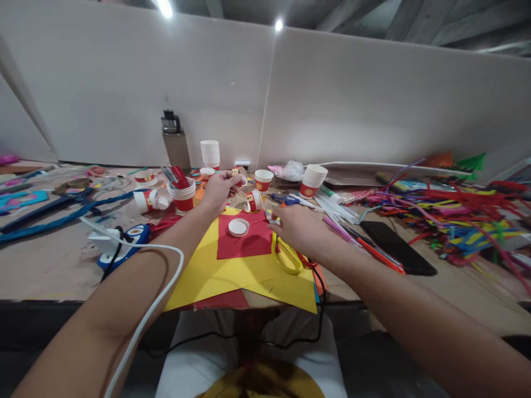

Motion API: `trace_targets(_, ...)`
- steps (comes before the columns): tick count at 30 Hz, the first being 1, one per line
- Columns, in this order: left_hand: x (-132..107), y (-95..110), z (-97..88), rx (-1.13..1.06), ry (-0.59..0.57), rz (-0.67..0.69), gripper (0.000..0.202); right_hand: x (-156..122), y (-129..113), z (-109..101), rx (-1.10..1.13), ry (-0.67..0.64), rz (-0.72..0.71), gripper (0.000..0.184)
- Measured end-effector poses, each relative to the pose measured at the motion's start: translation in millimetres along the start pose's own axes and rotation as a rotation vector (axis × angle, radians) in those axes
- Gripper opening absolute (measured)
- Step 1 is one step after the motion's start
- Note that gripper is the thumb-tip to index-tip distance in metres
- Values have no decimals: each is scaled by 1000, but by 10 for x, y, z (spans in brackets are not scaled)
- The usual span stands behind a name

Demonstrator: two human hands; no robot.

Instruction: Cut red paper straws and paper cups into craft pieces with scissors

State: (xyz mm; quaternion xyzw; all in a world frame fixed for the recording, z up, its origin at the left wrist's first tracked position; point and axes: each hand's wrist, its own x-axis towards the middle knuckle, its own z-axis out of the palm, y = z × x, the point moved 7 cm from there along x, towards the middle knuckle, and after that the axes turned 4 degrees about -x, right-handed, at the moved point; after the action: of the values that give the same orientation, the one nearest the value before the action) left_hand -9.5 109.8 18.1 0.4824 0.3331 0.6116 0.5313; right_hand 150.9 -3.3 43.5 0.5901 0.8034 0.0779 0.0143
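Observation:
My left hand (224,190) reaches over the table with its fingers closed on a small cut piece of paper cup (241,177). My right hand (292,224) is curled above the right side of a red paper sheet (226,249); a small pale bit shows at its fingertips, too small to name. Between the hands lie a round white cup base (238,227) on the red sheet and a tipped paper cup (254,200). Yellow-handled scissors (288,260) lie just below my right hand, partly hidden by it. Yellow paper (207,282) lies beneath the red sheet.
Paper cups (313,179) stand stacked at the back. A power strip (139,237) with a white cable lies at left, the cable crossing my left forearm. A phone (396,249) and a heap of coloured pipe cleaners (468,210) lie right. A bottle (175,143) stands behind.

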Motion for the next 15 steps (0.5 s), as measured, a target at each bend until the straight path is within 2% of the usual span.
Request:
trace_targets(2, 10, 3, -14, -6, 10, 1, 16, 118, -135, -7, 55, 74, -106, 31)
trace_targets(5, 26, 22, -45, -29, 38, 6, 16, 301, -312, 149, 44, 39, -225, 36)
trace_targets(10, 30, 8, -49, -35, 51, 1, 16, 512, -340, 445, -5, -69, -189, 32)
trace_targets(15, 16, -80, -14, -17, 34, -22, 18, 555, -248, 481, 41, -26, -186, 22)
